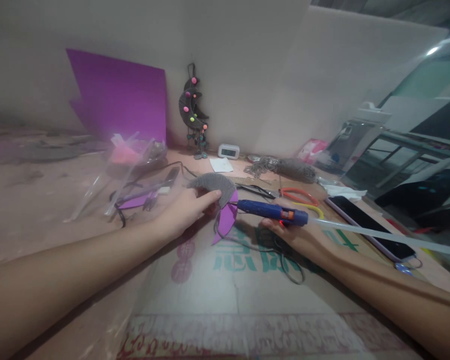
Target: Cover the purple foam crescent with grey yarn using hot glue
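Note:
My left hand (189, 206) pinches a purple crescent (228, 218) whose upper part is wound with grey cord (214, 184); its lower tip is bare purple. My right hand (288, 230) is closed around a blue hot glue gun (266, 210), with a long clear glue stick (375, 236) jutting from its back. The gun's nozzle points left and meets the crescent, or nearly so, where the winding ends. Loose grey cord (292, 275) trails from the crescent over the printed cardboard (195, 300) and loops below my right hand.
Orange-handled scissors (298, 196) and a phone (367, 225) lie to the right. Behind stand a white digital clock (228, 151), a grey yarn bundle (296, 170) and a purple sheet (123, 95). A decorated moon hanging (191, 107) is against the wall. Clear glue sticks (123, 182) lie left.

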`<act>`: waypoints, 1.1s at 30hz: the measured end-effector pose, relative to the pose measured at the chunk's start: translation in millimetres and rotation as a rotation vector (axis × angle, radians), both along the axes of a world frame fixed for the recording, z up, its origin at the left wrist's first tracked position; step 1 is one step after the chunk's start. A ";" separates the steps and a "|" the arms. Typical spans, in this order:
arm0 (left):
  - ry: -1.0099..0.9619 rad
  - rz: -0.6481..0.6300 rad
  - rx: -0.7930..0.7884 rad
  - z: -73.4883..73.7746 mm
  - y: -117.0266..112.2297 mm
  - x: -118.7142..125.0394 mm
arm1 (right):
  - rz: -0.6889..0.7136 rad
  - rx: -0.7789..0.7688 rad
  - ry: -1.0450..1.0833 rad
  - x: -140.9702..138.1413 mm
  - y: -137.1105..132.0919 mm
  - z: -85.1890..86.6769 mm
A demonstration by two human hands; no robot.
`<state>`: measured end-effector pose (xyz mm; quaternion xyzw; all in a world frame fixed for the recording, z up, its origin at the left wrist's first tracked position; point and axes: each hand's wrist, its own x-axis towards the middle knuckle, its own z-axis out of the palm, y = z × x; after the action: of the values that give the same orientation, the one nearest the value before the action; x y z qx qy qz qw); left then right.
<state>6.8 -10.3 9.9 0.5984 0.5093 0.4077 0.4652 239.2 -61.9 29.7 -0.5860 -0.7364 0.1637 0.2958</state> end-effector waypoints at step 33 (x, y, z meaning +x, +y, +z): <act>-0.065 -0.096 0.032 -11.6 9.2 -3.9 | -0.069 0.174 -0.040 20.7 11.2 -20.9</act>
<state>2.9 -1.0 -1.7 0.6159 0.4579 0.4121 0.4911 259.9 -50.8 8.8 -0.5863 -0.7330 0.0772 0.3362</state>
